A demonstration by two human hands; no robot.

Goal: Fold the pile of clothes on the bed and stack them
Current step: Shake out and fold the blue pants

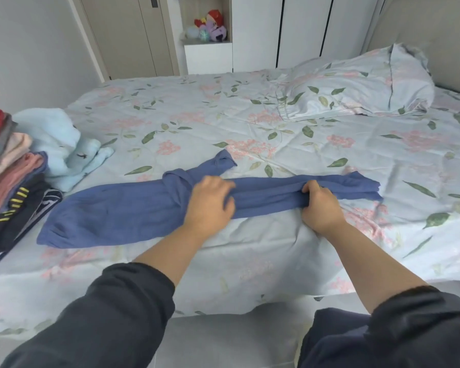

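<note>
Clothing filled the far left: a folded stack of clothes (8, 176) in red, grey, pink and dark navy with yellow markings leaned on the pale floral bedsheet (197, 110); against its right side a pale blue fleecy garment (59, 144) sat in a loose, unfolded heap. A long blue knitted garment (117, 208) lay flat on the sheet near the bed's front edge, stretched into a band running left to right; its wider left end stopped just beside the dark bottom layers of the stack, a short flap stuck out toward the far side near its middle, and its right end tapered to a narrow, doubled strip. The left hand (210, 200), slightly blurred, rested on the middle of the band with its fingers curled down into the cloth, gathering it into folds; far behind it, small plush toys (210, 26) sat in a wall niche. The right hand (320, 205) gripped the narrow part further right, fingers closed tight together around a bunched ridge of fabric; both forearms were bare below pushed-up dark sleeves (112, 314). Beyond the right hand, a pillow (361, 83) in the same floral print lay at the head of the bed, against a grey padded headboard (436, 30).
</note>
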